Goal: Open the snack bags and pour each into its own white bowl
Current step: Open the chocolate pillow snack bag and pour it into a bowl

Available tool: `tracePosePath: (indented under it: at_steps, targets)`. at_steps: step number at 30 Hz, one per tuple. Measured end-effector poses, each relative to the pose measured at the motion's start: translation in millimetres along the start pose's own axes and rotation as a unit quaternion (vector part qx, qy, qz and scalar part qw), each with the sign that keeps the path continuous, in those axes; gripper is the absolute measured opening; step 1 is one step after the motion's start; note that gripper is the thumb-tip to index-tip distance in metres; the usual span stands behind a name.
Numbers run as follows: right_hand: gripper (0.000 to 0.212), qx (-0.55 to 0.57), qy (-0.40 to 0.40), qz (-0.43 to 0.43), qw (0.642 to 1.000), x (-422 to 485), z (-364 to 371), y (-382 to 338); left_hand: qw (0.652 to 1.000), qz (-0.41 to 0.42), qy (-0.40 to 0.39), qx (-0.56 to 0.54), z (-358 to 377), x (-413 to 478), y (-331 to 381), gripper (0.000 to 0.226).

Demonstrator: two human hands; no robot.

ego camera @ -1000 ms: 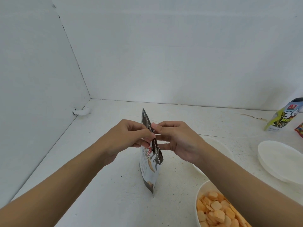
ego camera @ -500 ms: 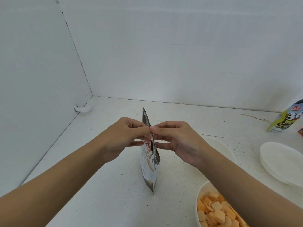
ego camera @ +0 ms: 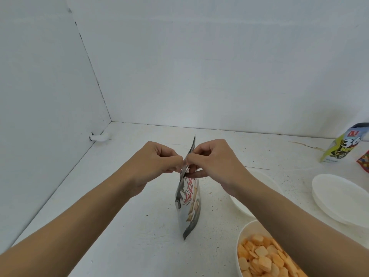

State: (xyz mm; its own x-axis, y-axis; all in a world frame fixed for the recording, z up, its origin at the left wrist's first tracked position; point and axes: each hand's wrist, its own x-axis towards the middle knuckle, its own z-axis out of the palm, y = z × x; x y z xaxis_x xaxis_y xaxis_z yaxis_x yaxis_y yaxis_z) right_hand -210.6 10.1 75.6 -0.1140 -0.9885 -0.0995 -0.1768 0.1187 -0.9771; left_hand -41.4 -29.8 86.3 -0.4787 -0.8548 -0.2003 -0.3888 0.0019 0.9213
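Left hand (ego camera: pixel 157 164) and right hand (ego camera: pixel 216 162) together pinch the top edge of the grey snack bag (ego camera: pixel 189 206), upright on the surface (ego camera: pixel 139 246), apparently unopened. To its right: filled bowl (ego camera: pixel 242 235), empty bowls (ego camera: pixel 339 198), green bag (ego camera: pixel 342 148) and red bag (ego camera: pixel 363 161) awaiting pouring.
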Motion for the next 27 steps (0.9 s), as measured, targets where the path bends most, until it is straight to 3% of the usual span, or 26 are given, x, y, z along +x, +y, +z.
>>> tracePosePath:
  at_steps: [7, 10, 18, 27]
  targets:
    - [0.017, 0.015, -0.033, 0.028, 0.999, -7, 4, 2, 0.975, -0.015, -0.035, 0.219, 4, -3, 18, 0.022]
    - [0.016, 0.011, -0.026, 0.023, 0.999, -7, 4, 2, 0.965, -0.009, -0.033, 0.260, 3, -2, 24, 0.023]
    - [0.019, 0.044, -0.059, 0.038, 0.997, -5, -6, -4, 0.987, 0.013, -0.050, 0.153, 1, 1, 20, 0.031]
    - [0.015, -0.003, 0.008, 0.031, 0.999, -3, -3, -2, 0.994, 0.042, -0.019, 0.097, 8, 6, 11, 0.031]
